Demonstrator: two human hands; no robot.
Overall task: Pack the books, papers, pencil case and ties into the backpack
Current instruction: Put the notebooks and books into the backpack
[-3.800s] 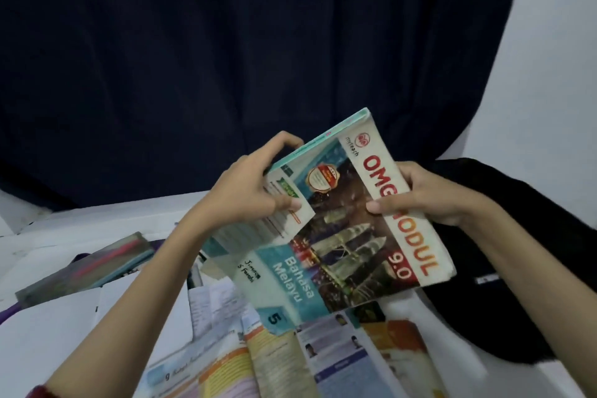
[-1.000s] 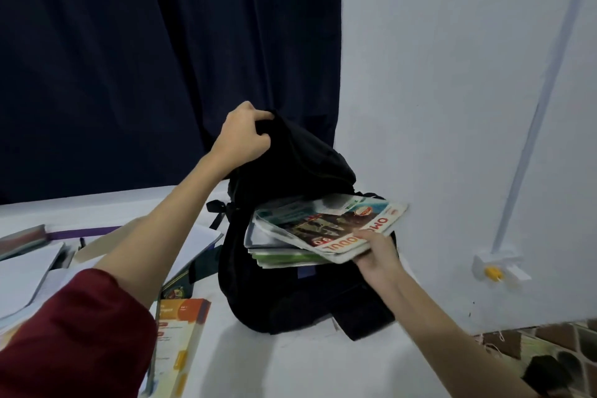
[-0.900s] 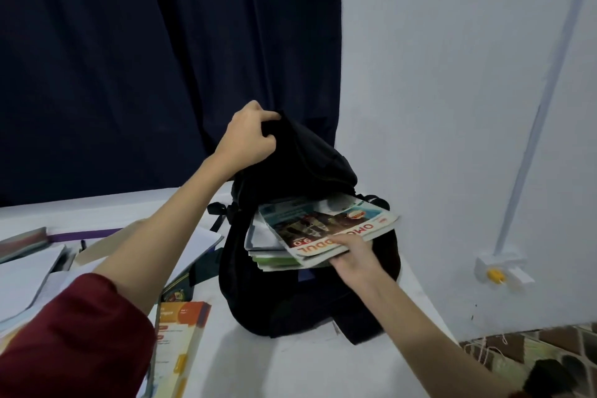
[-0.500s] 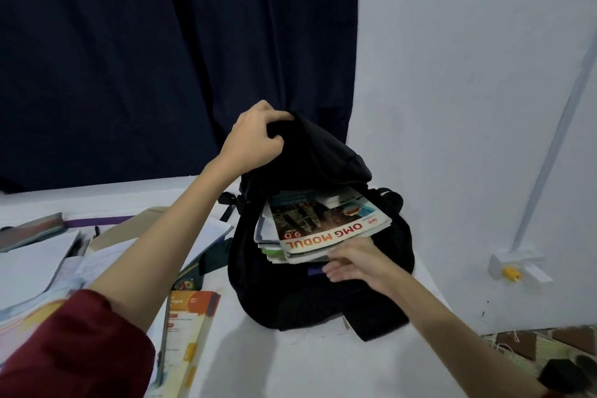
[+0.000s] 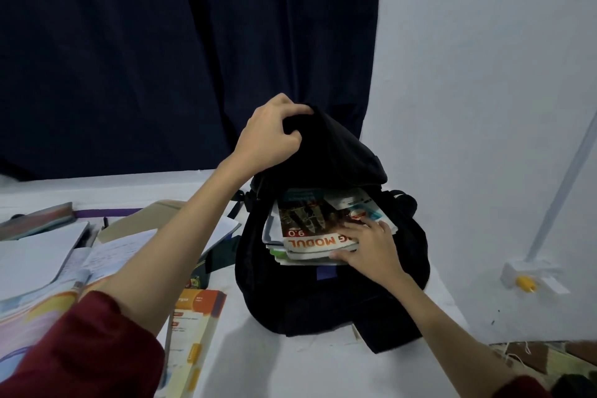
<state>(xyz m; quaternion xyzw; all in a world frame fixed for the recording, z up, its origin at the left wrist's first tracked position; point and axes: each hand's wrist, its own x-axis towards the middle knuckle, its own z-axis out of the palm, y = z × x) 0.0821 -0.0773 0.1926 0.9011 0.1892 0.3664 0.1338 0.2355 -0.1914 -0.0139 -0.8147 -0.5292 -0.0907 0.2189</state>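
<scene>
Head view: right fingers (image 5: 371, 233) press book (image 5: 310, 226) into backpack (image 5: 323, 300).

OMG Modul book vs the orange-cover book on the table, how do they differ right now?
The OMG Modul book sits tilted in the mouth of the black backpack atop other books; the orange-cover book lies flat on the white table, outside the bag. The right hand presses on the OMG Modul book; no hand touches the orange-cover book. The left hand holds the backpack's top flap up. Both are closed softcover workbooks.
</scene>
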